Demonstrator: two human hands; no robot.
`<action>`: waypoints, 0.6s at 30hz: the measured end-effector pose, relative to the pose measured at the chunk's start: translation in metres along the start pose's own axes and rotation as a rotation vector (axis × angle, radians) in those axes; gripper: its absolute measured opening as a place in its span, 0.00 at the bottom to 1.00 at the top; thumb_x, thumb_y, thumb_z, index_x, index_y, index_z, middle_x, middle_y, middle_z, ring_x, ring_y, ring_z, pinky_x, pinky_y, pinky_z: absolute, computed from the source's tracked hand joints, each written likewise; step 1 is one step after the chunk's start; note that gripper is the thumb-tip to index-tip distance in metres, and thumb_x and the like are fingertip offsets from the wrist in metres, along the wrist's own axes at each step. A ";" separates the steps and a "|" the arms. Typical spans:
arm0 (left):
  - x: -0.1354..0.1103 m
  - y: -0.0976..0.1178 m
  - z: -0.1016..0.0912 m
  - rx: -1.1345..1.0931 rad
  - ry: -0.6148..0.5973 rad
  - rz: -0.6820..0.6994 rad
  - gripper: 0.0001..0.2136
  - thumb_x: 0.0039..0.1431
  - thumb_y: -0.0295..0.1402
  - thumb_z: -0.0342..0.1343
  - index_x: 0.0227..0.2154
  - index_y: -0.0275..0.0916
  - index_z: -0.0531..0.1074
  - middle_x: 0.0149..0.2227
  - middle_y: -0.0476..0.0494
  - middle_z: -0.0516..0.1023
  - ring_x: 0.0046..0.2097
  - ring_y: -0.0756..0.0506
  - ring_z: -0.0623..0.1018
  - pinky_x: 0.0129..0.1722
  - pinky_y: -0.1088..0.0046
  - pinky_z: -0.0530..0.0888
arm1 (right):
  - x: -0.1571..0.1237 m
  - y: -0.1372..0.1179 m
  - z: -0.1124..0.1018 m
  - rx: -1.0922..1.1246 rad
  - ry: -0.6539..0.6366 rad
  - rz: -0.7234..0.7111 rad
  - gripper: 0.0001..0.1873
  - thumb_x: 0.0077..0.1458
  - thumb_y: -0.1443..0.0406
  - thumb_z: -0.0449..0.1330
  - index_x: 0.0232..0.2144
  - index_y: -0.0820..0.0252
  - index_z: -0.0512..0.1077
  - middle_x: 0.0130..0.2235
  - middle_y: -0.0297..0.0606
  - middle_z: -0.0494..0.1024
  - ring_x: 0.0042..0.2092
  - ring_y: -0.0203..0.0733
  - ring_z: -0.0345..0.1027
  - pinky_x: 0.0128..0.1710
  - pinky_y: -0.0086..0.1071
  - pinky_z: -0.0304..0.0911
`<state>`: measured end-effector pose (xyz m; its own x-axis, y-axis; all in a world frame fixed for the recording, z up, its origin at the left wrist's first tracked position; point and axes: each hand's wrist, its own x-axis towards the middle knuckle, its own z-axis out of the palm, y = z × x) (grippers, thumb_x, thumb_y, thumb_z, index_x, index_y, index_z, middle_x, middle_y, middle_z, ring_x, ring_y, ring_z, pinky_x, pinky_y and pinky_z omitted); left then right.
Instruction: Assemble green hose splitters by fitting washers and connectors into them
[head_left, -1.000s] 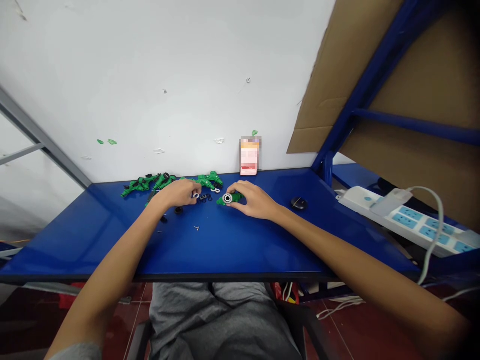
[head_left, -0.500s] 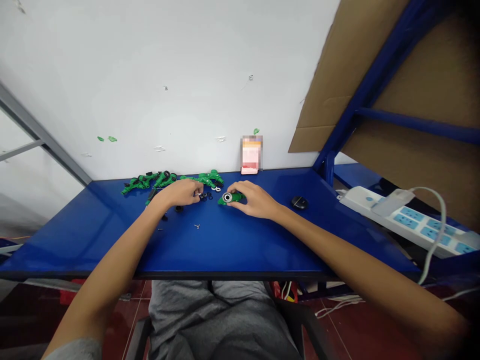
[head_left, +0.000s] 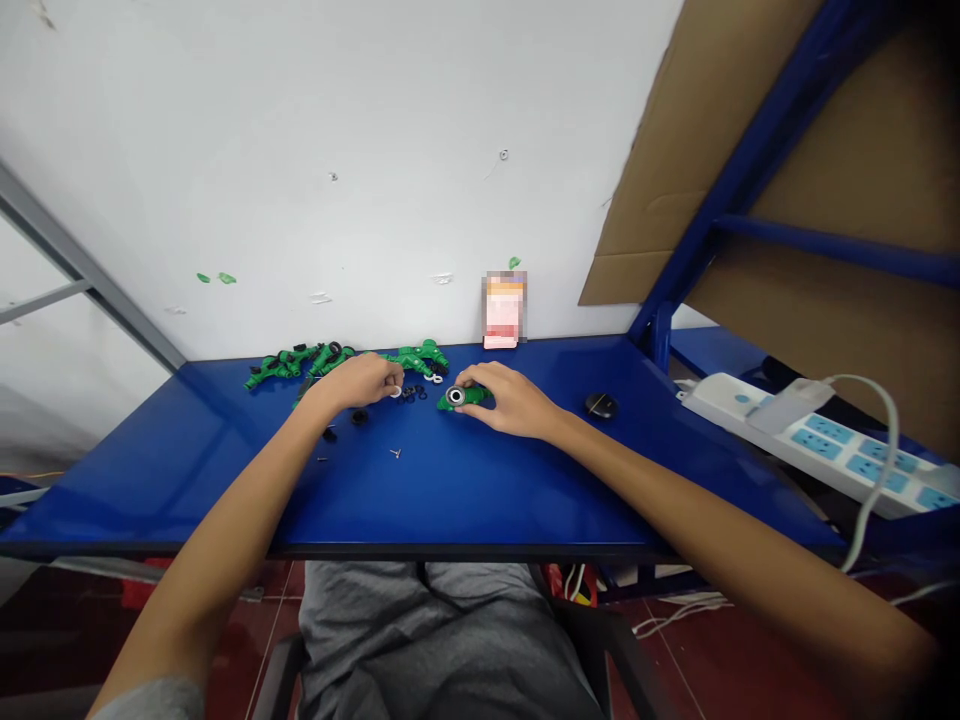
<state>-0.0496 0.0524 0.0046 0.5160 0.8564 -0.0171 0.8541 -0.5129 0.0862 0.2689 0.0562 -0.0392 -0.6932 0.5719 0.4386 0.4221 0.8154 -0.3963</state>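
Green fitting is gripped by the right hand's fingers, round opening upward, probably for access; the left hand's fingers seem to pinch a white ring.

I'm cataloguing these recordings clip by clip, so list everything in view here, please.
table: one, blue, centre
green fittings: several, along the table's back left
held fitting: one, green, in the right hand
pinched ring: one, white, at the left fingertips
loose rings: about two, white, before the green fittings
small rings: several, black, between the hands
cap: one, black, below the left hand
screws: a few, metallic, mid-table
round case: one, black, table's right
card: one, pinkish, blurred, against the wall
power strip: one, white and blue, far right
cardboard: brown, upper right
chair: one, dark, bottom
trousers: one pair, grey, bottom centre
hands: two, bare, left and right
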 end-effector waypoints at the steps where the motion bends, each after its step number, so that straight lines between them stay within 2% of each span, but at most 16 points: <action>1: 0.000 0.000 0.000 -0.007 0.002 0.010 0.10 0.64 0.30 0.56 0.41 0.41 0.83 0.37 0.45 0.87 0.34 0.46 0.80 0.35 0.70 0.66 | 0.000 0.000 0.000 0.001 0.002 -0.001 0.12 0.66 0.57 0.67 0.49 0.52 0.76 0.47 0.40 0.82 0.48 0.51 0.74 0.48 0.44 0.68; 8: 0.001 -0.004 0.003 0.009 0.032 0.077 0.12 0.63 0.27 0.56 0.38 0.43 0.86 0.43 0.45 0.88 0.41 0.44 0.83 0.39 0.71 0.71 | 0.000 -0.001 0.000 0.003 0.004 -0.005 0.11 0.66 0.57 0.67 0.48 0.51 0.75 0.47 0.40 0.82 0.48 0.51 0.75 0.48 0.44 0.68; 11: 0.000 -0.002 0.002 0.045 0.066 0.042 0.11 0.65 0.30 0.58 0.42 0.43 0.86 0.47 0.42 0.88 0.43 0.43 0.83 0.41 0.70 0.73 | 0.000 0.000 -0.001 0.002 -0.001 -0.013 0.10 0.67 0.58 0.65 0.49 0.52 0.75 0.48 0.41 0.82 0.49 0.51 0.75 0.49 0.44 0.68; 14: -0.002 0.010 -0.003 0.016 0.143 0.031 0.13 0.70 0.36 0.57 0.48 0.40 0.85 0.47 0.39 0.87 0.41 0.43 0.82 0.41 0.68 0.74 | 0.001 0.001 -0.001 0.016 -0.013 -0.015 0.10 0.68 0.58 0.65 0.49 0.52 0.75 0.48 0.41 0.82 0.49 0.51 0.75 0.49 0.44 0.68; 16: -0.003 0.022 -0.006 -0.087 0.208 0.066 0.15 0.72 0.39 0.56 0.50 0.39 0.83 0.45 0.40 0.87 0.38 0.44 0.82 0.41 0.67 0.75 | 0.002 0.001 -0.001 0.038 -0.003 -0.011 0.12 0.66 0.58 0.66 0.49 0.53 0.76 0.48 0.42 0.83 0.49 0.52 0.76 0.49 0.44 0.69; 18: -0.004 0.037 -0.006 -0.243 0.269 0.126 0.16 0.72 0.43 0.58 0.54 0.41 0.81 0.47 0.41 0.86 0.40 0.44 0.82 0.43 0.68 0.76 | 0.003 0.000 0.000 0.078 0.042 0.000 0.13 0.65 0.57 0.68 0.49 0.54 0.77 0.48 0.42 0.83 0.48 0.51 0.77 0.49 0.44 0.70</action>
<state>-0.0203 0.0303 0.0136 0.5525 0.7892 0.2680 0.7283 -0.6135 0.3053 0.2671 0.0574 -0.0377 -0.6673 0.5767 0.4712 0.3744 0.8068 -0.4571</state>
